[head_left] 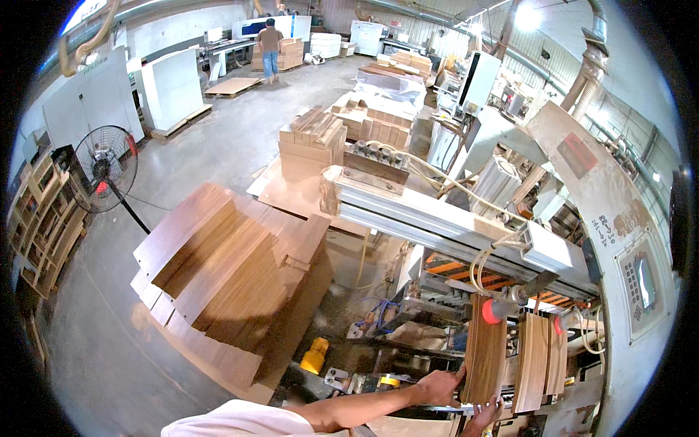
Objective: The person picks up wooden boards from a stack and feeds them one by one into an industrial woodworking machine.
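Note:
A brown curved wooden board (483, 349) lies on the machine bed at the lower right. My left hand (439, 387) reaches in from the lower left, its fingers gripping the board's left edge near the close end. At that near end, my right hand (486, 417) has its fingers around the board's edge; the palm is partly out of sight. To the right lie more curved wooden boards (533, 357), side by side. A round red pad (492, 312) sits over the far part of the board, and another red pad (559, 325) stands by the boards to the right.
A large stack of wooden boards (240, 269) stands on my left. A long metal beam (451, 229) crosses above the bed, with a control panel (642, 284) at the right. A yellow part (314, 356), a fan (105, 164) and a distant person (269, 47) are also in view.

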Demonstrator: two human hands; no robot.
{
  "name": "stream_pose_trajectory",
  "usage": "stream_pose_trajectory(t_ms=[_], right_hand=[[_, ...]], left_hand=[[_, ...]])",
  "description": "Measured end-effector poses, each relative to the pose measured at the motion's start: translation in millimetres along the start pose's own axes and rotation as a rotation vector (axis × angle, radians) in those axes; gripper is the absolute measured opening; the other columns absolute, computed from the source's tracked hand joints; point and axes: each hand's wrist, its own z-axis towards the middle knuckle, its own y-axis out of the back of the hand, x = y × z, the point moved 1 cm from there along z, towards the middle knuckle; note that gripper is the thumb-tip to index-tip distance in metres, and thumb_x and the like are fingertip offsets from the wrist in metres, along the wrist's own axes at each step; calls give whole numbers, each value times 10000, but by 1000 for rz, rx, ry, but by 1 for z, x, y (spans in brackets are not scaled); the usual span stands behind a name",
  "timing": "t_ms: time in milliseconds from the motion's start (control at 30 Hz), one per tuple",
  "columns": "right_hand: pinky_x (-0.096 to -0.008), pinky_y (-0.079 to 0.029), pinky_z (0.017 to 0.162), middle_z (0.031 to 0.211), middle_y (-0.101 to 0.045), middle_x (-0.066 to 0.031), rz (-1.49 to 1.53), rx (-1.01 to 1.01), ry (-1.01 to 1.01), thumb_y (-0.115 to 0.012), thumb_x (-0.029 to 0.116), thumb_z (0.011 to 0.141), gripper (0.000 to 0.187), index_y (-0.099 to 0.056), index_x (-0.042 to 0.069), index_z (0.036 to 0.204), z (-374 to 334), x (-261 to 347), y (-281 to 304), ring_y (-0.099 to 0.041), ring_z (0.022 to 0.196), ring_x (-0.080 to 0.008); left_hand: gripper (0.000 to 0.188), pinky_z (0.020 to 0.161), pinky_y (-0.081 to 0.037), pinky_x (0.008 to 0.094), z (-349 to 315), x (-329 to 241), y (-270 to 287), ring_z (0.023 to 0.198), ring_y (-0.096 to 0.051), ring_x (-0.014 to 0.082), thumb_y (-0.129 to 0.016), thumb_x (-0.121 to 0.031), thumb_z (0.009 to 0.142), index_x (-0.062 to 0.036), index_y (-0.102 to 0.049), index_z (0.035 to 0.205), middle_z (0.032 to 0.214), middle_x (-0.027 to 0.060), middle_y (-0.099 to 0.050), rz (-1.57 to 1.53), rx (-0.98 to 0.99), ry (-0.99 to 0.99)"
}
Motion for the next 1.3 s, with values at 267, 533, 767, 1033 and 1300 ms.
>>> stream_pose_trajectory(t_ms=[267,533,767,1033,1300], right_hand=[[-451,-529,738,1228,-575,-137,79,10,18,-672,295,893,493,-461,140,1310,-21,14,-14,-621,991,-326],[-446,-507,829,1216,-558,-152,58,35,66,-653,290,910,528,-415,61,1321,-44,26,-20,-594,1038,-302],[-386,-437,958,1176,-561,-143,178,169,-11,-572,222,959,435,-415,37,1320,-66,35,-16,-559,1093,-267],[-372,-407,1034,1317,-521,-163,438,519,40,-456,198,975,448,-412,-29,1359,-55,6,2,-529,1176,-265],[-341,-427,998,1299,-536,-149,539,465,-136,-461,241,1007,398,-473,-38,1291,-61,14,-14,-523,1181,-226]], left_hand=[[1026,721,-531,468,0,-6,-7,839,-661,410,-662,-584,773,129,-259,1390,841,279,-658,101,-19,26],[934,675,-537,487,-1,-13,-8,756,-665,418,-622,-633,778,77,-383,1336,775,271,-658,132,-63,35],[871,614,-522,506,2,2,-27,657,-640,420,-640,-626,757,28,-419,1289,683,232,-635,164,-154,22],[906,620,-525,475,1,2,-24,680,-653,399,-672,-685,714,14,-469,1254,685,214,-639,158,-196,33],[973,636,-526,485,0,-4,-23,674,-647,414,-643,-749,687,30,-495,1250,674,234,-634,172,-229,61]])
